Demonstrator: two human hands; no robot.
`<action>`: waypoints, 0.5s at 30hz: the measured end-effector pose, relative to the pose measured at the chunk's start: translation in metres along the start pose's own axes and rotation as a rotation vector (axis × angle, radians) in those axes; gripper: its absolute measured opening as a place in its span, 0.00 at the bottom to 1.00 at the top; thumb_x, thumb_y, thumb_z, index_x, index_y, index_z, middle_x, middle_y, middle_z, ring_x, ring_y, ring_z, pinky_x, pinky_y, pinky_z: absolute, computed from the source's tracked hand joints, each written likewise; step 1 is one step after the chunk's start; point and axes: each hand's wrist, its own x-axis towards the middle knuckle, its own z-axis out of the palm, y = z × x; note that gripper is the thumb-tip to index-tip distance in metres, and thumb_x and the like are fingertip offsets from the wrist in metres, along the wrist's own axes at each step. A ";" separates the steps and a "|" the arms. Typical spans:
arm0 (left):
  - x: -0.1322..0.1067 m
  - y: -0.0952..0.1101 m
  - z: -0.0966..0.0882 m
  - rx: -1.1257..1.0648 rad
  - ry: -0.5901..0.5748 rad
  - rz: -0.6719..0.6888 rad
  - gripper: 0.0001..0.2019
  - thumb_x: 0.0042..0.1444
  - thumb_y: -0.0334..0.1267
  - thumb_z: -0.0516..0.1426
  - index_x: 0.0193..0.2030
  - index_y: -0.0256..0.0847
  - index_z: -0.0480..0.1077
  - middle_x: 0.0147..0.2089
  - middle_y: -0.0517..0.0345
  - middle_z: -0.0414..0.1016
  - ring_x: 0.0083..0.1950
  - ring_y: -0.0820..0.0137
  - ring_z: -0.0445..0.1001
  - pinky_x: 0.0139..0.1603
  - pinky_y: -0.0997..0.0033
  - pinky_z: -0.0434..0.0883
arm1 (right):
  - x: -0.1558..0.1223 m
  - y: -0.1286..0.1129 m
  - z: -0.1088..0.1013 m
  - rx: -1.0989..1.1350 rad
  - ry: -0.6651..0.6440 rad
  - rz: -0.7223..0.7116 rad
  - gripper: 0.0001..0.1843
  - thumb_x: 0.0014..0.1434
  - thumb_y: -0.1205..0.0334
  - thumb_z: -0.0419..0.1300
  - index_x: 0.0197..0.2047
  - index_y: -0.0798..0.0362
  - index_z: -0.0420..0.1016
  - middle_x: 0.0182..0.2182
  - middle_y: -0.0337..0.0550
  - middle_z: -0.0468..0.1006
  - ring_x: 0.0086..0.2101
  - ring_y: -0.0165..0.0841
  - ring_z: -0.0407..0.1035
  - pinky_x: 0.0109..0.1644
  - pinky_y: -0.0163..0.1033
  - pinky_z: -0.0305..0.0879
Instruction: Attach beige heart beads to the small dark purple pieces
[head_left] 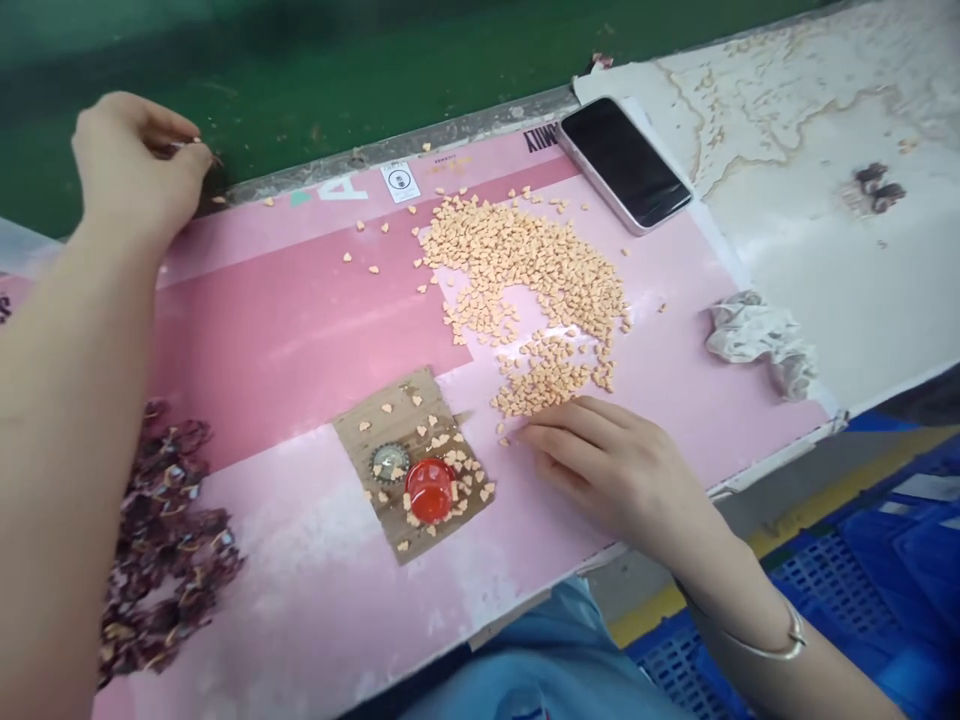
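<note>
Countless small tan heart-shaped pieces [536, 240]
Right hand [600, 455] at their five o'clock is narrow, contents unclear; left hand [142, 165] at ten pinches a half-hidden item [178, 148].

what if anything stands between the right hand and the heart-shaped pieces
Nothing visible: the right hand is at the near edge of the heart-shaped pieces. The red cap sits off to its left, out of the way.

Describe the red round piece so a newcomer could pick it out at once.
On the pink tabletop, left of the right hand, find a flat brown square. The red round piece sits on the half nearer that hand. Unlike the silvery, crimped disc beside it and the tiny pale pieces around it, it is bright, glossy red.
</note>
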 end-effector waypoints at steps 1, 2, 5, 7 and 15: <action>0.007 -0.001 0.004 0.020 -0.010 -0.026 0.25 0.70 0.51 0.55 0.62 0.34 0.74 0.59 0.59 0.82 0.61 0.63 0.82 0.66 0.58 0.78 | -0.002 0.000 0.000 0.018 0.013 0.020 0.10 0.75 0.70 0.54 0.45 0.55 0.78 0.39 0.45 0.85 0.36 0.35 0.76 0.39 0.40 0.74; 0.011 -0.002 0.006 0.040 -0.018 -0.040 0.24 0.71 0.51 0.54 0.62 0.34 0.74 0.61 0.60 0.80 0.64 0.63 0.80 0.70 0.58 0.76 | -0.004 0.000 0.000 0.036 0.027 0.042 0.09 0.74 0.70 0.55 0.46 0.55 0.77 0.38 0.45 0.85 0.36 0.35 0.77 0.40 0.40 0.75; 0.009 -0.004 0.005 0.084 -0.041 -0.049 0.24 0.71 0.48 0.54 0.65 0.32 0.68 0.72 0.57 0.66 0.71 0.63 0.72 0.75 0.60 0.70 | -0.006 -0.002 0.001 0.063 0.059 0.084 0.04 0.73 0.67 0.60 0.44 0.53 0.77 0.36 0.44 0.85 0.35 0.34 0.76 0.40 0.39 0.75; -0.005 -0.007 -0.003 0.104 -0.052 -0.048 0.26 0.69 0.43 0.55 0.69 0.30 0.63 0.76 0.53 0.57 0.72 0.62 0.72 0.73 0.61 0.72 | -0.004 -0.003 0.003 0.050 0.061 0.082 0.06 0.73 0.63 0.62 0.42 0.54 0.78 0.36 0.44 0.84 0.34 0.34 0.76 0.39 0.40 0.74; -0.136 -0.073 -0.068 -0.009 -0.156 0.554 0.30 0.70 0.53 0.44 0.56 0.29 0.76 0.55 0.54 0.77 0.65 0.59 0.73 0.72 0.48 0.64 | 0.004 -0.007 -0.004 -0.002 -0.050 -0.009 0.11 0.74 0.69 0.56 0.42 0.59 0.79 0.36 0.48 0.84 0.35 0.37 0.78 0.37 0.42 0.74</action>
